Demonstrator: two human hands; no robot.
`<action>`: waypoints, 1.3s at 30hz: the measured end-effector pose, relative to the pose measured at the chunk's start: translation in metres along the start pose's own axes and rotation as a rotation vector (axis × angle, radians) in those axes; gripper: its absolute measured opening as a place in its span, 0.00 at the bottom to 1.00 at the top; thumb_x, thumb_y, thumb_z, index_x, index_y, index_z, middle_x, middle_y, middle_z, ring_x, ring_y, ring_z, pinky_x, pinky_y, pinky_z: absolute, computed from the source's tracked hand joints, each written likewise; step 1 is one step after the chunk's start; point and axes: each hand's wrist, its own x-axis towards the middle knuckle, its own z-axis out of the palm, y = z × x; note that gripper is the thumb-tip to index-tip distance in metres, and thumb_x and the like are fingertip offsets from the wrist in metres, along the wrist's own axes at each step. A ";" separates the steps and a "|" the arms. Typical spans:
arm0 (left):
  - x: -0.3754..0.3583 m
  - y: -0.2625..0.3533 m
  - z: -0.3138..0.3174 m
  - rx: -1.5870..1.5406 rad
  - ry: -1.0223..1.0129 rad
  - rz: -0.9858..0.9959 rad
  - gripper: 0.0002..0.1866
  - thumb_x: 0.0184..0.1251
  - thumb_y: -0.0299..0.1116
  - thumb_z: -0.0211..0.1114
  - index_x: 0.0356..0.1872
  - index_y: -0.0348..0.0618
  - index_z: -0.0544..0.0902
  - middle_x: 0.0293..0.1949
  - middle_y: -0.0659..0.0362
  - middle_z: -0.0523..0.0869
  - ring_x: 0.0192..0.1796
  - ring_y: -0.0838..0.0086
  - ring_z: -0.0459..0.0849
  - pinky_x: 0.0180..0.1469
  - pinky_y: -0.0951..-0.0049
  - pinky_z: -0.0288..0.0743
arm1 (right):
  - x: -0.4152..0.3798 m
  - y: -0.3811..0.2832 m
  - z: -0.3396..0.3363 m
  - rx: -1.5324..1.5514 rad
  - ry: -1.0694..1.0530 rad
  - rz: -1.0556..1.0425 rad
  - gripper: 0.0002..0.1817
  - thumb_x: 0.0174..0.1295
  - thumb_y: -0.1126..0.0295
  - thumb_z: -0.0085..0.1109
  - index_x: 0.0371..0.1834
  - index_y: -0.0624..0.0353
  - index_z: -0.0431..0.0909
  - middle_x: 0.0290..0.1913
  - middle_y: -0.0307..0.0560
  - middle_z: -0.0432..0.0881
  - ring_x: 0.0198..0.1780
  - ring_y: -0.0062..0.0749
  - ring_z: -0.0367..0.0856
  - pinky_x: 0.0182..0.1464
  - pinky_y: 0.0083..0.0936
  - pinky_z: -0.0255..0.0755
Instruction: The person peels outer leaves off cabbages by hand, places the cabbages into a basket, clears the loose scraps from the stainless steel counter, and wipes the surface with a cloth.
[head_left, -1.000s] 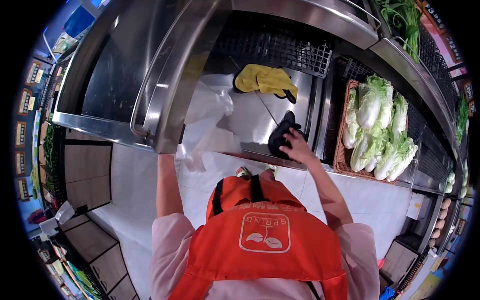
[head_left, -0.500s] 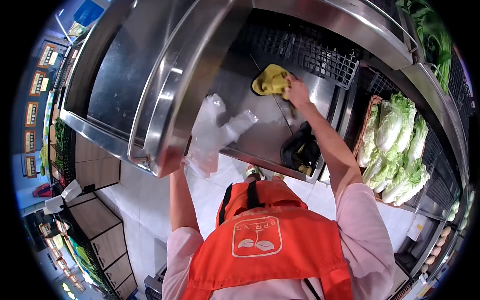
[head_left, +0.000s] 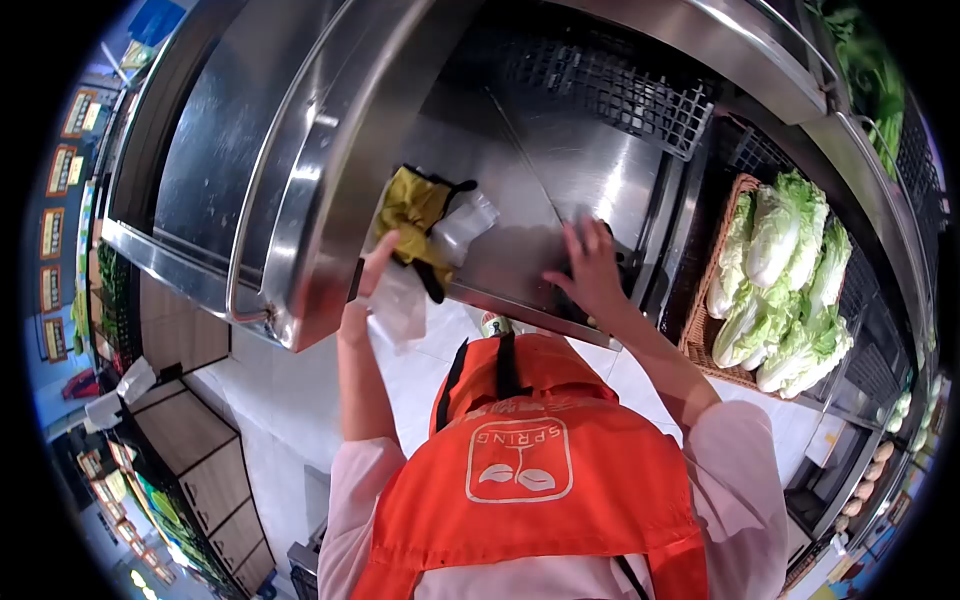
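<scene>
Beside the steel counter's raised side, my left hand (head_left: 376, 270) touches a yellow-and-black cloth item (head_left: 412, 208), with its fingers partly hidden by it. A crumpled clear plastic bag (head_left: 400, 308) hangs below that hand, and more clear plastic (head_left: 465, 224) shows to the right of the cloth item. My right hand (head_left: 592, 268) has its fingers spread over the front right of the steel surface (head_left: 510, 255), above a dark item that it mostly covers. Nothing shows between those fingers.
Chinese cabbages (head_left: 785, 270) fill a wicker basket (head_left: 712, 290) on the right. A black plastic grate (head_left: 640, 100) lies at the back of the steel surface. A curved metal rail (head_left: 262, 190) runs at the left. Wooden cabinets (head_left: 205, 450) stand at the lower left.
The yellow-and-black item has moved left from my right hand to my left hand. My right hand has come down toward the front edge, its fingers now spread. The plastic bag has shifted beneath the item.
</scene>
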 end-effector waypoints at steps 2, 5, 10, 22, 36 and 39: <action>0.001 0.004 0.010 0.122 0.016 -0.081 0.56 0.36 0.54 0.77 0.60 0.26 0.57 0.54 0.34 0.68 0.58 0.49 0.69 0.57 0.61 0.66 | -0.038 0.009 0.009 -0.016 -0.277 0.200 0.48 0.45 0.50 0.68 0.64 0.68 0.56 0.68 0.71 0.45 0.68 0.66 0.48 0.66 0.53 0.50; 0.000 -0.012 0.024 0.264 0.063 -0.166 0.67 0.28 0.53 0.80 0.64 0.25 0.45 0.61 0.29 0.57 0.61 0.43 0.62 0.61 0.61 0.63 | -0.042 0.020 0.039 -0.139 -0.108 0.265 0.48 0.48 0.51 0.66 0.65 0.72 0.53 0.67 0.77 0.44 0.68 0.69 0.47 0.66 0.55 0.48; 0.017 -0.051 0.024 0.114 0.014 -0.122 0.62 0.30 0.53 0.80 0.63 0.26 0.53 0.59 0.33 0.63 0.60 0.50 0.67 0.58 0.62 0.66 | 0.037 0.090 0.065 -0.309 0.265 0.464 0.44 0.50 0.50 0.62 0.63 0.72 0.58 0.65 0.79 0.51 0.67 0.70 0.49 0.66 0.57 0.46; 0.059 -0.011 0.011 0.221 -0.313 -0.227 0.53 0.27 0.46 0.81 0.58 0.27 0.64 0.52 0.35 0.73 0.53 0.42 0.74 0.57 0.57 0.70 | 0.087 0.085 0.057 0.122 -0.156 -0.244 0.27 0.51 0.66 0.59 0.57 0.54 0.71 0.66 0.51 0.62 0.69 0.45 0.56 0.67 0.43 0.51; -0.078 -0.050 -0.049 -0.763 0.123 -0.339 0.39 0.39 0.40 0.71 0.54 0.28 0.68 0.49 0.39 0.76 0.50 0.46 0.77 0.55 0.56 0.72 | 0.130 0.023 0.099 -0.186 0.073 0.196 0.44 0.50 0.46 0.60 0.66 0.58 0.58 0.68 0.62 0.54 0.67 0.62 0.51 0.65 0.60 0.42; -0.136 -0.063 -0.086 -0.897 0.228 -0.425 0.36 0.42 0.38 0.68 0.53 0.28 0.69 0.49 0.40 0.77 0.49 0.47 0.78 0.55 0.56 0.72 | 0.173 -0.039 0.147 0.112 0.093 -0.218 0.43 0.51 0.44 0.58 0.66 0.56 0.59 0.68 0.59 0.56 0.69 0.57 0.51 0.67 0.56 0.42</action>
